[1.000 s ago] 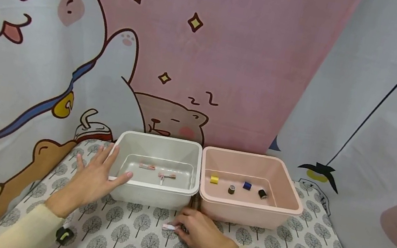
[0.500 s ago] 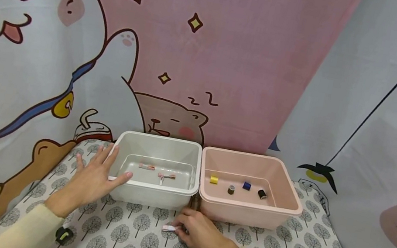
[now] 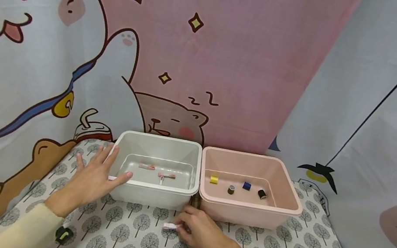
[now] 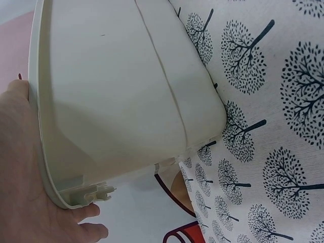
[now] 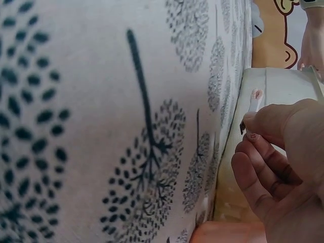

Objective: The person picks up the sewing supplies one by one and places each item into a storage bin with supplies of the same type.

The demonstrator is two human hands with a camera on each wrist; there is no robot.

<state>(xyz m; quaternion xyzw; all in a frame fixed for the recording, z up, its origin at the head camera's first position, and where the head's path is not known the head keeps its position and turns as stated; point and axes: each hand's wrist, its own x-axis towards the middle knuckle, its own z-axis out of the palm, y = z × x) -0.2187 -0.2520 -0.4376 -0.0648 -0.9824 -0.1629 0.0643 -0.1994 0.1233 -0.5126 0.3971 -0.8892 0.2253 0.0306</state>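
Note:
My right hand pinches a small pink-and-white hair clip between thumb and fingertips, close over the cloth in front of the bins. In the right wrist view the hair clip sticks out past the thumb. My left hand, fingers spread, rests at the left rim of the white bin; the left wrist view shows it along that rim. Two pink clips lie on the white bin's floor: one straight clip and one clip with a bow-like shape.
A pink bin stands against the white bin's right side. It holds several thread spools: a yellow spool, a blue spool and two dark ones. Tree-print cloth covers the table, with a cartoon curtain behind.
My right hand has risen very slightly with the hair clip. The left hand and the bins have stayed in place.

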